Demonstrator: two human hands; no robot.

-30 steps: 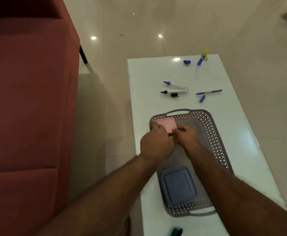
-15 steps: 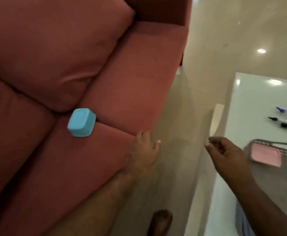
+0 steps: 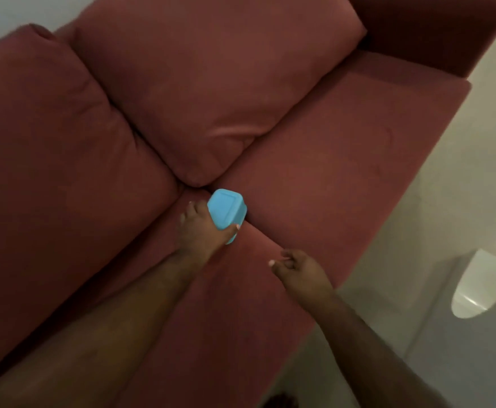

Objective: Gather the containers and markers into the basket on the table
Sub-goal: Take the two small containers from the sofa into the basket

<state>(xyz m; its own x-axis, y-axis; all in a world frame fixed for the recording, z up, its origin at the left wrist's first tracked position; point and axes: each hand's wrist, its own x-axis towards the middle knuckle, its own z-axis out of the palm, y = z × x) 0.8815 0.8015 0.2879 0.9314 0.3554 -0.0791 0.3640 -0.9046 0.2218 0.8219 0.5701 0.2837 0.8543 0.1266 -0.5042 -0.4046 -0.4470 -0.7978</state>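
A small light-blue container sits on the red sofa seat, at the seam where two seat cushions meet. My left hand reaches over it, thumb on its near side and fingers along its left side, gripping it. My right hand hovers above the front of the seat cushion to the right, fingers loosely curled and holding nothing. The basket, the markers and the other containers are out of view.
The red sofa fills most of the view, with two back cushions behind the container. A pale tiled floor lies to the right, where a rounded white corner shows at the edge.
My view swung from the table and basket to the sofa. My left hand travelled across the seat cushion and closed round the blue container. My right hand left the basket and followed over the sofa.
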